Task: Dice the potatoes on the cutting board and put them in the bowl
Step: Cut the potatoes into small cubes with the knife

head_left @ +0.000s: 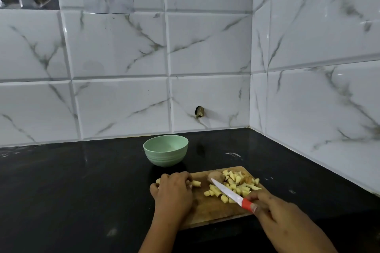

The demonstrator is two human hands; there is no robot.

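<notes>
On the board (209,209), toward its one o'clock corner, pale yellow dice (236,185) are lying in a loose heap, with a few stragglers trailing toward the board's middle. Just at nine o'clock of that heap, a brown-skinned chunk (214,176) of potato is sitting, touching the nearest dice.

At the board's ten o'clock end, the left hand (174,193) is resting knuckles-up, its fingers curling over cut strips (196,183) and clamping them down. Strip ends are poking out at three o'clock and at nine o'clock of the hand.

The right hand (273,213) is hovering at the board's four o'clock edge, its fingers and thumb wrapping tight around the red handle of the knife (228,192). The white blade is pointing toward ten o'clock and slanting over the stragglers, with its tip lying just by the chunk. Whether the edge is touching the wood cannot be told.

The bowl (165,151), mint green, is standing upright at eleven o'clock of the board, near it but apart. Both are sitting on the glossy black counter (82,181). White marbled tiles (115,47) are rising at twelve o'clock and at three o'clock, meeting in a corner. A small dark hole (199,112) is showing in the back tiles, at one o'clock of the bowl.
</notes>
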